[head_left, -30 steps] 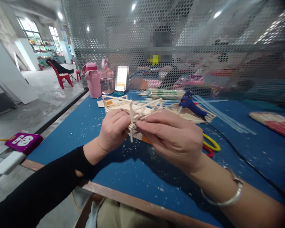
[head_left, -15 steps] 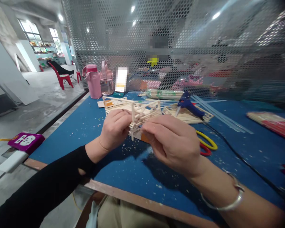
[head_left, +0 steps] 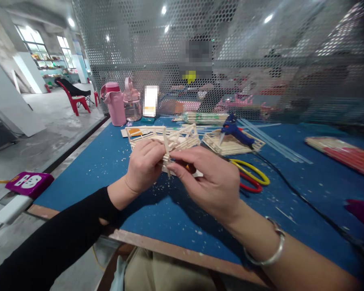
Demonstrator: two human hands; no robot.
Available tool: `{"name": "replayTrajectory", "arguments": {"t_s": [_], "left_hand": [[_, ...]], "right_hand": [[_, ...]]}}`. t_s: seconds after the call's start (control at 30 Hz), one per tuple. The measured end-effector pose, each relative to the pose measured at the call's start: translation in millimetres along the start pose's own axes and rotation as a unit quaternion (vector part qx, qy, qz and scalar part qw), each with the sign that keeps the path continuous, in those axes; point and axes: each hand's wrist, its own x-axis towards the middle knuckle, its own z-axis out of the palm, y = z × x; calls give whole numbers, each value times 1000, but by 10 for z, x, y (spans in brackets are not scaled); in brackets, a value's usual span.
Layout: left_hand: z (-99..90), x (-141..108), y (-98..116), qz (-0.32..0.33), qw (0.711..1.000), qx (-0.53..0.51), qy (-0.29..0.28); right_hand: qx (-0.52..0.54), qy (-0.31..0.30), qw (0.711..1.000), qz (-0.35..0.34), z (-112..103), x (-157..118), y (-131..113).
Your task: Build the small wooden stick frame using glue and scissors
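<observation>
"Right hand [head_left: 214, 176] has moved in against the frame [head_left: 188, 142] over the last half second, and the front post [head_left: 166, 141], upright then, now leans."

"How far open is that hand?"

"Nearly closed: thumb and forefinger tips almost meet at the frame's near corner. Whether they grip it, I can't tell."

"And the left hand [head_left: 145, 163]?"

"Closed, fingers curled round the frame's near end, just beside the post."

"So where's the frame sitting?"

"Between both hands, over the blue table [head_left: 103, 161]. Can't tell if any of it touches down."

"What's close by?"

"Just past the right hand, a stick tray [head_left: 216, 149] with a glue gun [head_left: 238, 134] lying across it. Nearer the wrist, yellow and red handles [head_left: 266, 177]."

"Further out?"

"Bundled sticks [head_left: 206, 118] behind the frame, a pink flask [head_left: 117, 107] and a bottle [head_left: 133, 108] at the far left, and a red packet [head_left: 348, 157] well off to the right."
</observation>
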Motion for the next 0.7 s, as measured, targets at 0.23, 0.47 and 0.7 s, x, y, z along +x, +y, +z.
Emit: {"name": "replayTrajectory", "arguments": {"t_s": [0.23, 0.47, 0.7], "left_hand": [[25, -10, 21, 20, 1000, -19, 1], [16, 1, 60, 7, 999, -32, -5], [1, -14, 37, 2, 999, -46, -20]], "right_hand": [[-43, 16, 997, -55, -60, 34, 13], [-182, 48, 979, -73, -209, 89, 163], [-89, 78, 992, 55, -187, 42, 240]]}}
